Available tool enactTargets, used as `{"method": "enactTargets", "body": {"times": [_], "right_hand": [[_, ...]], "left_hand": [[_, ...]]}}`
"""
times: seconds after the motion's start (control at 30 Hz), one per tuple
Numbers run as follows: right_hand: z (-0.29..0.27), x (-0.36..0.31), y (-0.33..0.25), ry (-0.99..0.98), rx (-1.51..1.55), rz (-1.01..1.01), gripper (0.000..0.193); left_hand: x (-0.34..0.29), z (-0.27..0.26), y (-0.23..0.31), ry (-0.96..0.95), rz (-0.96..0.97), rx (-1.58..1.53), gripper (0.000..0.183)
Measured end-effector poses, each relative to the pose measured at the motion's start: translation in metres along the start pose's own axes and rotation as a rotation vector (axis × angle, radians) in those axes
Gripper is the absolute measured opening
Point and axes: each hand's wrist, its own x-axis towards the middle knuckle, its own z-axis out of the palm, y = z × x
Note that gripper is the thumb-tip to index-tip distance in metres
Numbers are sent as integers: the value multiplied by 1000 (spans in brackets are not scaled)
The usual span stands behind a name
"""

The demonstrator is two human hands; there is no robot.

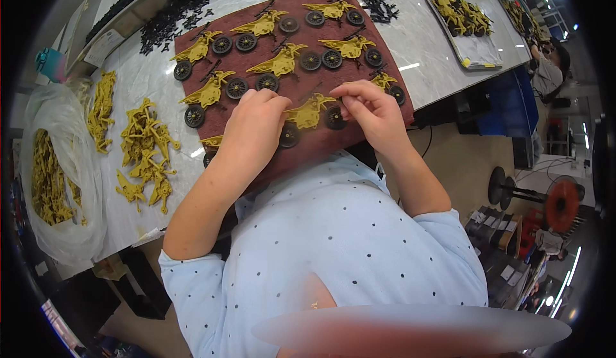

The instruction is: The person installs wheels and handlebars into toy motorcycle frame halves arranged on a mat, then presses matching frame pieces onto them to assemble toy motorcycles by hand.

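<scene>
The yellow toy motorcycle body (310, 112) lies on the maroon cloth (240, 63) between my hands, its long axis running left to right, tipped slightly up rightward. My left hand (255, 115) curls at its left end, grip hidden; my right hand's (371, 109) fingers nearly meet by its right tip, hold unclear.

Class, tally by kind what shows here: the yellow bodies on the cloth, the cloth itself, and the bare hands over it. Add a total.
Yellow plastic motorcycle-shaped bodies, some partly covered: 9
Rectangular maroon fabric cloth: 1
Bare left hand and right hand: 2
Total: 12
</scene>
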Motion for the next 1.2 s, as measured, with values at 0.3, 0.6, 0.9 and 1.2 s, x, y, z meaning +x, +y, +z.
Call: {"method": "enactTargets", "body": {"times": [0.3,0.6,0.9,1.2], "right_hand": [[5,-24,9,110,-542,-344,17],[30,-25,13,151,-765,-368,15],[40,-22,17,142,-807,-290,7],[43,-16,18,71,-890,-214,8]], "left_hand": [[22,19,-3,-168,-84,112,13],[15,31,-9,13,-8,63,9],[12,34,-13,93,7,87,8],[11,33,-15,80,19,21,7]]}}
